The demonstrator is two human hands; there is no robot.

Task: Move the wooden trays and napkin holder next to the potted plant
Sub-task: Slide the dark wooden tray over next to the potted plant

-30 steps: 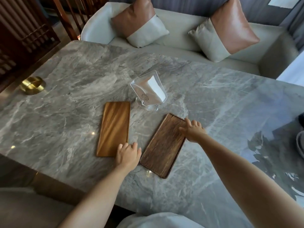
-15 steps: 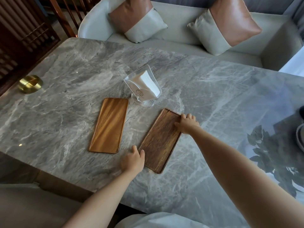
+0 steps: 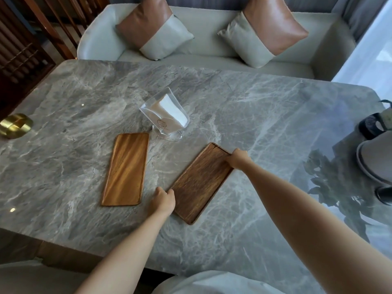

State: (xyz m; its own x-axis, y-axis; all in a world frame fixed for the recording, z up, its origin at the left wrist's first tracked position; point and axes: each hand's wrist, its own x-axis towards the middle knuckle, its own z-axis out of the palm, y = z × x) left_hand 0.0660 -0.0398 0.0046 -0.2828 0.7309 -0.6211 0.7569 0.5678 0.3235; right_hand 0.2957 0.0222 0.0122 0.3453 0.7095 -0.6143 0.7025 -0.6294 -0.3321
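Light wooden tray (image 3: 126, 169) flat left of centre, long side running up the frame, darker wooden tray (image 3: 201, 182) lying diagonally just right of it, clear napkin holder (image 3: 165, 115) with white napkins above them, pot (image 3: 375, 164) cropped at right edge

grey veined marble table (image 3: 265, 115), glossy, catching daylight and leaf reflections at right. beyond its far edge, pale sofa (image 3: 210, 37) with two tan-and-cream cushions, one left (image 3: 153, 28), one right (image 3: 264, 30). dark wooden slatted screen (image 3: 19, 58) at left. bright window (image 3: 369, 52) at right, grey curtain beside.
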